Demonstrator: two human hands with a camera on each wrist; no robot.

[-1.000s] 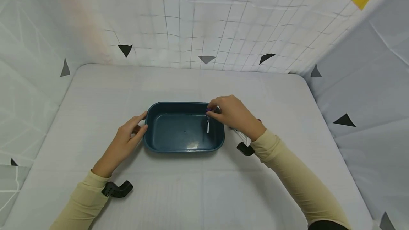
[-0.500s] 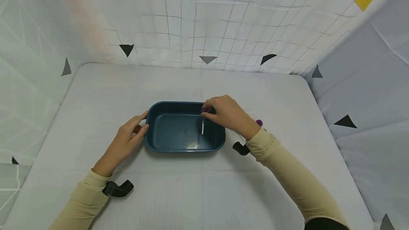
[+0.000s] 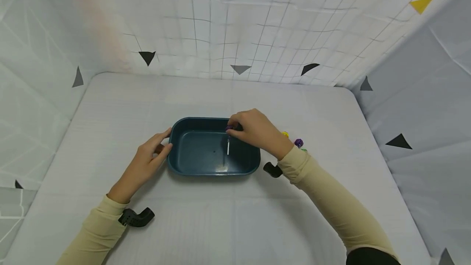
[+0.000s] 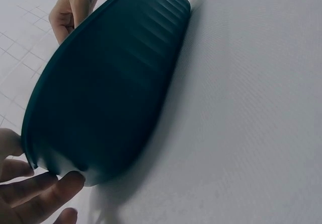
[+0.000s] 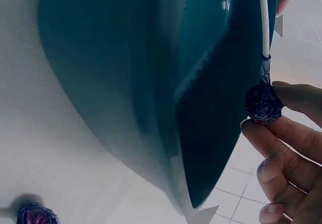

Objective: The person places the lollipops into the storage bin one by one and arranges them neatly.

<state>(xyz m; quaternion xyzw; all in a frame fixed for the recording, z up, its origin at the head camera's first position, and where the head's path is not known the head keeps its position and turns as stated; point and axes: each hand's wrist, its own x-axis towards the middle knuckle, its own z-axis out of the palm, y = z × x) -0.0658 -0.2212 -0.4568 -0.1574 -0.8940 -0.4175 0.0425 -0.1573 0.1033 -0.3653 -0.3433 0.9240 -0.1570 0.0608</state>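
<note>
My right hand (image 3: 255, 130) pinches a purple-wrapped lollipop (image 5: 264, 103) by its round head between thumb and fingertips. Its white stick (image 3: 228, 147) points down over the right part of a dark teal plastic tray (image 3: 191, 169). In the right wrist view the tray's inside shows beside the lollipop. At the tray's left end, my left hand (image 3: 141, 162) touches the outer wall near the rim with spread fingertips. The left wrist view shows those fingers (image 4: 60, 194) against the outside of the wall.
To the right of the tray, partly hidden by the right forearm, lie a yellow lollipop (image 3: 285, 134), a purple lollipop (image 3: 299, 143) and something green (image 3: 304, 149). A white cloth covers the table (image 3: 191, 224). White sheets with triangles hang around it.
My right hand has moved left over the tray, carrying the lollipop with it. More of the lollipops on the right has come into sight. The left hand and tray stay put.
</note>
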